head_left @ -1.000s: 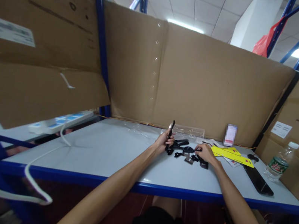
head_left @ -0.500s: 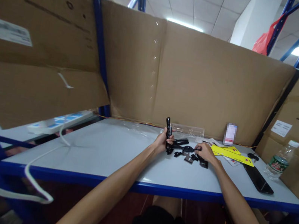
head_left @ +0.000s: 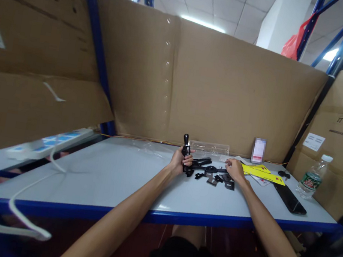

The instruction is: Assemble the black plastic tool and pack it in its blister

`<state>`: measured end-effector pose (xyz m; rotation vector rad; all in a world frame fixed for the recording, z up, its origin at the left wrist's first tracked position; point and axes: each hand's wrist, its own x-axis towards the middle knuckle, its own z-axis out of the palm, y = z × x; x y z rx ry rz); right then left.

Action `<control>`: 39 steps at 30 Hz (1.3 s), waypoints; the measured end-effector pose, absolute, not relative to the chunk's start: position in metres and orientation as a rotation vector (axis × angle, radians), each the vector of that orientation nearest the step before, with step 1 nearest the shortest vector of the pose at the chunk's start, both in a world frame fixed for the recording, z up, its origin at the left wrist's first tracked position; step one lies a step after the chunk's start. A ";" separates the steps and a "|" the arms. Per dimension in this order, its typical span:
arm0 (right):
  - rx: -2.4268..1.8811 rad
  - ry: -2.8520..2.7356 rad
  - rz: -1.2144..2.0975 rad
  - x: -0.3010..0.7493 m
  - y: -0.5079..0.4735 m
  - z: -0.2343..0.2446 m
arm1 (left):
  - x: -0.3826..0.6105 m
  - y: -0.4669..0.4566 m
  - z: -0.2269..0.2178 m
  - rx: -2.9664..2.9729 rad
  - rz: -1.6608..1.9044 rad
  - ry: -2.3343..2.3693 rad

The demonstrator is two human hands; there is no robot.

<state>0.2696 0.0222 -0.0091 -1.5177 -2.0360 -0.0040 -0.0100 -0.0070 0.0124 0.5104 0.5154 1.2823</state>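
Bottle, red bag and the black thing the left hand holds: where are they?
Bottle (head_left: pixel 309 181): head view, on its label.
Red bag (head_left: pixel 291 46): head view, on its body.
Black thing (head_left: pixel 186 149): head view, on its upper half.

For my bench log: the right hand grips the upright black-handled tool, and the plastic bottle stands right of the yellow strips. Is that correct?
Not quite: in the head view, the left hand grips the upright black-handled tool. The plastic bottle does stand right of the yellow strips.

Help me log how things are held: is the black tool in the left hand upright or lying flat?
Roughly upright: the black tool points its rounded end up above the left hand.
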 end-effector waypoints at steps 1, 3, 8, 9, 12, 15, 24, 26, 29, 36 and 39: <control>-1.518 -2.049 -0.011 0.269 0.022 -0.010 | -0.010 -0.007 0.013 0.523 1.274 0.516; -1.504 -2.083 -0.020 0.267 0.020 -0.012 | -0.010 -0.008 0.013 0.563 1.251 0.517; -1.532 -2.155 -0.093 0.258 0.015 -0.015 | -0.005 -0.009 0.012 0.680 1.141 0.538; -1.552 -2.158 -0.095 0.257 0.015 -0.015 | -0.004 -0.008 0.012 0.703 1.118 0.545; -1.603 -2.132 -0.067 0.253 0.018 -0.015 | 0.001 -0.008 0.010 0.759 1.057 0.556; -1.636 -2.101 -0.059 0.248 0.024 -0.014 | 0.006 -0.009 0.008 0.790 1.013 0.552; -1.634 -2.035 0.081 0.244 0.032 -0.020 | 0.008 -0.009 0.008 0.746 0.964 0.523; -1.630 -1.995 0.115 0.245 0.033 -0.022 | 0.008 -0.009 0.007 0.724 0.956 0.501; -1.608 -1.937 0.165 0.244 0.034 -0.023 | 0.008 -0.008 0.006 0.707 0.955 0.481; -1.506 -1.765 0.357 0.246 0.033 -0.017 | 0.008 -0.010 0.009 0.686 1.026 0.541; -1.449 -1.626 0.492 0.251 0.029 -0.012 | 0.009 -0.010 0.009 0.700 1.050 0.586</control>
